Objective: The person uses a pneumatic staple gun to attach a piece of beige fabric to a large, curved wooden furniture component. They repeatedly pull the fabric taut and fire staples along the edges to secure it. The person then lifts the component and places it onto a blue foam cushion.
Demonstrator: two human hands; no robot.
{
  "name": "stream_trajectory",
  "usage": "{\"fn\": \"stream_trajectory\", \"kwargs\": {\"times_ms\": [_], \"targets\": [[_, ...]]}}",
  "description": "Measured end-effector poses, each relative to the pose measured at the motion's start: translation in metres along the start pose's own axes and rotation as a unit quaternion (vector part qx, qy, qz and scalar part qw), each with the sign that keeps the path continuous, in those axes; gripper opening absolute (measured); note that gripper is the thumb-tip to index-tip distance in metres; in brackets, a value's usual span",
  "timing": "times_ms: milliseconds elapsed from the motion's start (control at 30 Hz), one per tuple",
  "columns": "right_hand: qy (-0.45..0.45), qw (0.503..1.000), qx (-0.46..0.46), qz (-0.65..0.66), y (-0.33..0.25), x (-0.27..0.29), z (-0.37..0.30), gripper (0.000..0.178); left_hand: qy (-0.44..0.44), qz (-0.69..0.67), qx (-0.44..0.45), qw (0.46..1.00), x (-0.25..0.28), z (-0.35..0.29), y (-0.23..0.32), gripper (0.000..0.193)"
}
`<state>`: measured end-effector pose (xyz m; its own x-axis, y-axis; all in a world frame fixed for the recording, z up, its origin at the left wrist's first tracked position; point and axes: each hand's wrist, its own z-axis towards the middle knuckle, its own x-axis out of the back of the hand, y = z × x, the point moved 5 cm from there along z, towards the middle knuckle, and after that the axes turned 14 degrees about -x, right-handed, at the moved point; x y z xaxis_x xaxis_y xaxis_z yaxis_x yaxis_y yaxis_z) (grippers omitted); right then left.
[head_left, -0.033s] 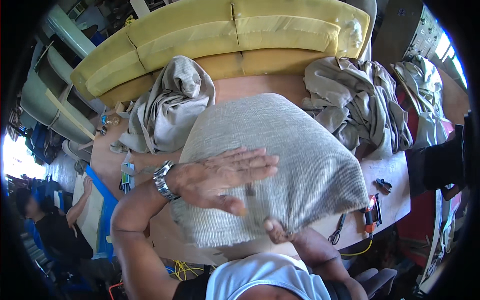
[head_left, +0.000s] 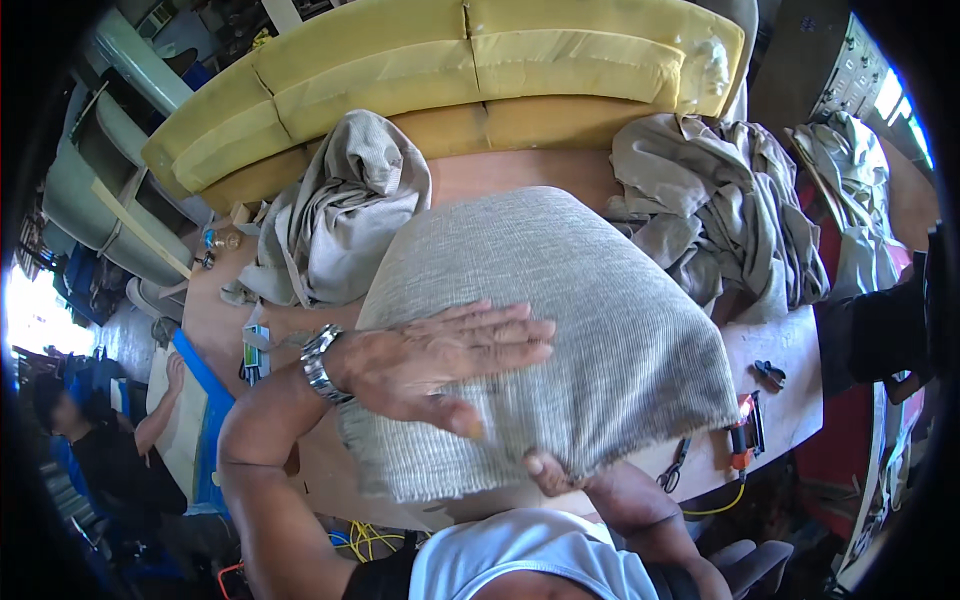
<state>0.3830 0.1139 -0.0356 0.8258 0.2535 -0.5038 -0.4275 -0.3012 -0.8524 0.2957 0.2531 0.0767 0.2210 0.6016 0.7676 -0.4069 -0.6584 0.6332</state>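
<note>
Little has moved since the earlier frame: the right hand (head_left: 560, 478), its thumb and the frayed near edge it holds sit slightly lower, while the left hand (head_left: 440, 360) is almost unchanged. The work concerns a large, rounded, cushion-shaped piece in ribbed grey-beige woven fabric (head_left: 560, 270), located at the middle of the pale brown wooden table (head_left: 775, 400), directly in front of the person. The left hand lies flat across its upper face — fingers straight and close together, thumb spread, nothing grasped. The right hand has its thumb on top of the near edge; its fingers are hidden beneath the cloth, so the firmness of that pinch cannot be judged. The step in hand is assessed as smoothing the cover and settling its edge. Any next move here would call for a steady right-hand hold and light, even pressure from the left palm — the surface shows soft ripples near the edge. Black scissors (head_left: 675, 465) and an orange-and-black handheld tool (head_left: 741, 440) lie to the right, both outside the hands.
</note>
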Motion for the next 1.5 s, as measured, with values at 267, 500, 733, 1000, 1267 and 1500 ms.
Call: {"fn": "stream_trajectory", "kwargs": {"times_ms": [267,500,733,1000,1267,1500], "targets": [[-0.014,0.999,-0.024,-0.024,0.011,0.018,-0.014,0.071,0.092,-0.120,0.228,0.962,0.007,-0.038,-0.146,0.093],[-0.012,0.999,-0.043,-0.025,0.024,0.023,-0.039,0.070,0.113,-0.086,0.414,0.899,0.008,-0.074,-0.313,0.080],[0.026,0.999,0.022,-0.034,0.022,0.016,-0.046,0.070,0.038,-0.023,0.228,0.973,-0.002,0.037,-0.215,0.075],[0.075,0.978,0.191,0.050,-0.010,0.004,-0.039,0.069,0.017,-0.012,0.114,0.993,0.001,0.061,-0.091,0.071],[0.311,0.949,0.041,0.004,-0.041,-0.025,-0.062,0.049,-0.016,0.111,0.080,0.991,-0.010,0.066,-0.030,0.067],[0.350,0.932,-0.045,-0.086,0.000,-0.001,-0.083,0.053,-0.036,0.226,0.073,0.971,-0.012,0.075,-0.006,0.063]]}}
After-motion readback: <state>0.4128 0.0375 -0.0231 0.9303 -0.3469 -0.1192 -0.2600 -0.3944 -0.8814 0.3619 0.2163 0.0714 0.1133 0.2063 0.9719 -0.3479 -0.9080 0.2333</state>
